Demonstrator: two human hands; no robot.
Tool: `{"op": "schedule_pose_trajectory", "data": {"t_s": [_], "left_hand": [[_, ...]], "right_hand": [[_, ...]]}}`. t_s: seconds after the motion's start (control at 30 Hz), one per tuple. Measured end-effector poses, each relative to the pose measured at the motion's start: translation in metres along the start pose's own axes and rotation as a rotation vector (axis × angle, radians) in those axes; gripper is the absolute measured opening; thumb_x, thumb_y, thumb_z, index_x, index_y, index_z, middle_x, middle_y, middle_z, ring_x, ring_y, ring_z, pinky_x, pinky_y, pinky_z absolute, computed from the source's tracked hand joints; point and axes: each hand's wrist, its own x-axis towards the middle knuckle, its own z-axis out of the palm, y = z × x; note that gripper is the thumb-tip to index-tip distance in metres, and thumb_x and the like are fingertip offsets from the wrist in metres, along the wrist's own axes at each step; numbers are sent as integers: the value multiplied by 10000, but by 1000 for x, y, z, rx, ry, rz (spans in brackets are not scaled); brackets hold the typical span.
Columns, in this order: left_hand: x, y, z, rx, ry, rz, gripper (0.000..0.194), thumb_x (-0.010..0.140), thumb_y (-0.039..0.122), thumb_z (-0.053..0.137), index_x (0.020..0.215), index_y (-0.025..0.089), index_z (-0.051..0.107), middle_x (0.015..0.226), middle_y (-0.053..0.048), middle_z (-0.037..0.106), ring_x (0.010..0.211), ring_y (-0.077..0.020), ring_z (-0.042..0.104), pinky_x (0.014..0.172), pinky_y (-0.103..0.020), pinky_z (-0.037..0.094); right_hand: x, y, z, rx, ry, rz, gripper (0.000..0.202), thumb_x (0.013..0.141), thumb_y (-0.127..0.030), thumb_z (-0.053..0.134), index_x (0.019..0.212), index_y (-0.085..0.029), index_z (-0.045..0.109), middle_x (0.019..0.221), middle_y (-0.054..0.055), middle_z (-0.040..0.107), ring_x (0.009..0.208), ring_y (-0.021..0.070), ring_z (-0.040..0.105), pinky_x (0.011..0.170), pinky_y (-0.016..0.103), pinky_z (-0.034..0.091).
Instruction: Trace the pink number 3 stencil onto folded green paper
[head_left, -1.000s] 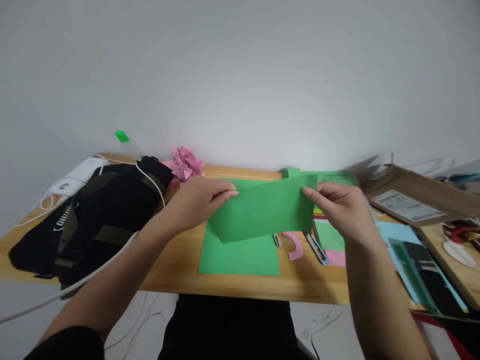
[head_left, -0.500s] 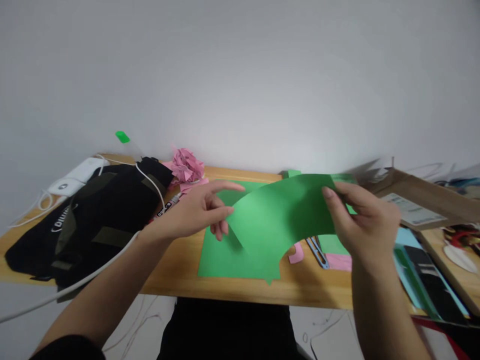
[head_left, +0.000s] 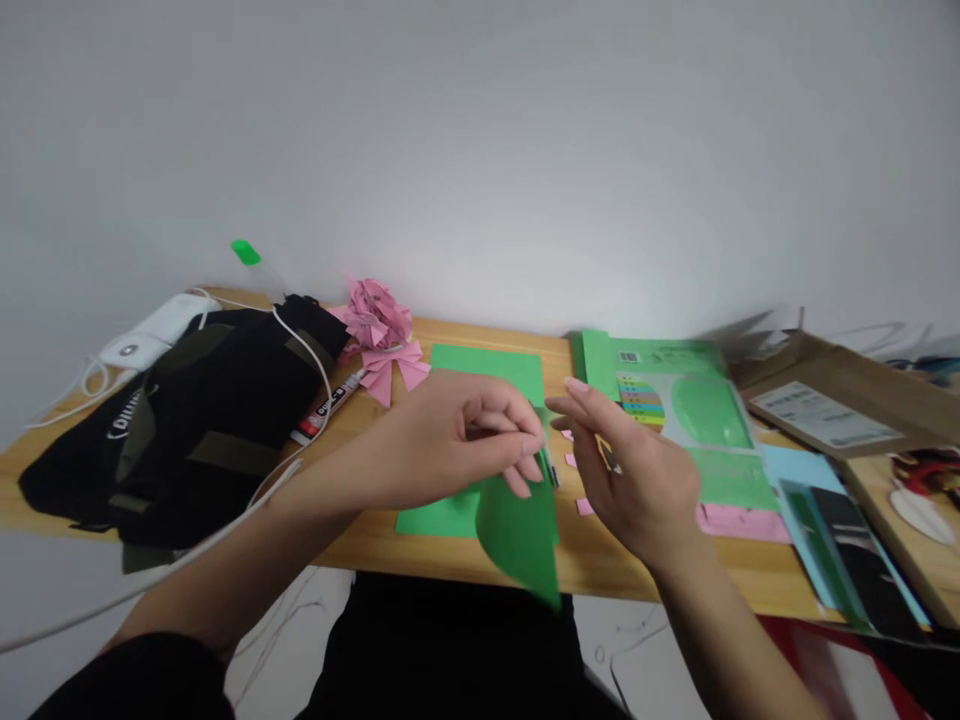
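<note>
1. The left hand (head_left: 465, 440) pinches the curved green paper (head_left: 517, 535) between thumb and fingers.
2. That paper hangs below it, long axis running downward, over the flat green sheet (head_left: 484, 365) and past the bench (head_left: 630, 575) edge.
3. The right hand (head_left: 637, 465), fingers loosely spread, sits farther off, rightward.

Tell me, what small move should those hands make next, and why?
Probably, the right hand should catch the lower edge of the hanging green paper: it droops, curled, from the left hand, while the right looks open nearby.
</note>
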Motion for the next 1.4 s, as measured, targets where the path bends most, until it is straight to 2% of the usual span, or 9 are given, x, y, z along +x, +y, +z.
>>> {"op": "schedule_pose_trajectory", "data": {"t_s": [0.13, 0.27, 0.4, 0.47, 0.63, 0.9, 1.07, 1.27, 1.4], "left_hand": [[2, 1, 0, 34, 40, -16, 92, 813, 173, 610, 730, 178, 650, 649, 15, 735, 569, -143, 716, 554, -222, 565], [4, 3, 0, 3, 57, -41, 105, 800, 195, 631, 699, 175, 648, 615, 15, 718, 516, -135, 683, 525, -226, 552], [3, -3, -2, 119, 149, 27, 111, 827, 250, 631, 894, 179, 685, 615, 34, 706, 477, -118, 648, 511, -211, 517], [-1, -15, -8, 240, 278, 52, 383, 852, 355, 648, 1203, 206, 618, 615, 53, 693, 484, -121, 643, 538, -215, 511], [-14, -64, -19, 99, 452, -169, 775, 888, 655, 498, 1500, 226, 292, 1063, -99, 708, 759, -193, 718, 591, -254, 518], [-12, -99, 29, -852, 216, 43, 1031, 556, 799, 739, 1419, 325, 433, 1328, -99, 603, 1229, -326, 572, 969, -436, 478], [-11, -108, 50, -936, 162, -40, 940, 521, 440, 938, 1354, 348, 512, 1261, -59, 649, 1242, -308, 574, 1036, -425, 445], [-19, -137, 75, -1031, 78, -93, 705, 563, 755, 775, 1044, 245, 709, 1019, -79, 728, 1099, -305, 657, 912, -381, 528], [-22, -137, 73, -1070, 84, -113, 721, 509, 676, 852, 1052, 229, 692, 963, -73, 732, 1046, -309, 679, 868, -378, 548]], "right_hand": [[-12, 5, 4, 434, -87, 369, 294, 968, -263, 511, 1251, -276, 588, 1052, 36, 762, 909, 168, 733, 767, 294, 586], [-15, 1, -3, 696, -264, 418, 350, 945, -505, 508, 1117, -243, 665, 1066, 61, 746, 956, 200, 704, 818, 344, 561], [-11, -9, -6, 428, -344, 435, 256, 914, -343, 589, 706, -202, 638, 603, -22, 625, 544, 107, 554, 574, 245, 452], [-12, -10, -8, 380, -287, 435, 325, 925, -290, 562, 616, -192, 582, 507, -44, 541, 453, 82, 470, 502, 230, 400], [-18, -9, -23, 482, -143, 273, 125, 902, -165, 595, 918, -233, 697, 843, 6, 753, 709, 138, 699, 663, 248, 541], [-14, -14, -10, 724, -282, 255, 238, 919, -209, 579, 681, -200, 584, 591, -36, 563, 520, 77, 516, 487, 195, 420], [-15, -17, 5, 922, -353, 371, 209, 927, -260, 560, 744, -194, 634, 708, -4, 621, 656, 108, 580, 598, 221, 483], [-17, -26, 15, 1073, -379, 565, 222, 907, -340, 583, 756, -189, 642, 667, -13, 621, 602, 95, 552, 537, 204, 456], [-27, -26, 21, 1095, -368, 807, 290, 868, -437, 627, 718, -190, 603, 620, -13, 614, 551, 104, 548, 501, 221, 453]]}}
